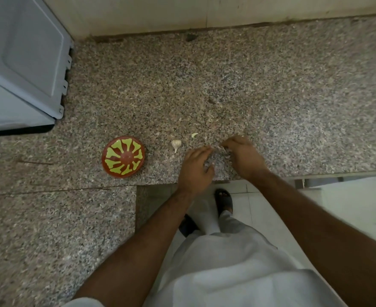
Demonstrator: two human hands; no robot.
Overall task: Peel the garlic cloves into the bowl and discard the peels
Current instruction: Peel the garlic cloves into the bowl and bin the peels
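A red bowl [124, 157] with a yellow-green pattern stands on the granite counter, near its front edge. Right of the bowl lies an unpeeled garlic clove [176, 144], and a small pale clove piece [194, 135] lies a little farther back. My left hand [196, 168] is loosely cupped on the counter at the edge, fingers pointing toward the right hand. My right hand [243, 156] is close beside it with its fingers curled down, and its fingertips pinch pale garlic peels [223, 149] that lie between the two hands. What is under the palms is hidden.
The granite counter [227, 85] runs back to a wall. A white appliance [20, 63] stands at the back left. A lower counter section [49, 229] extends at the left front. Below the edge I see tiled floor and my sandalled feet [223, 201].
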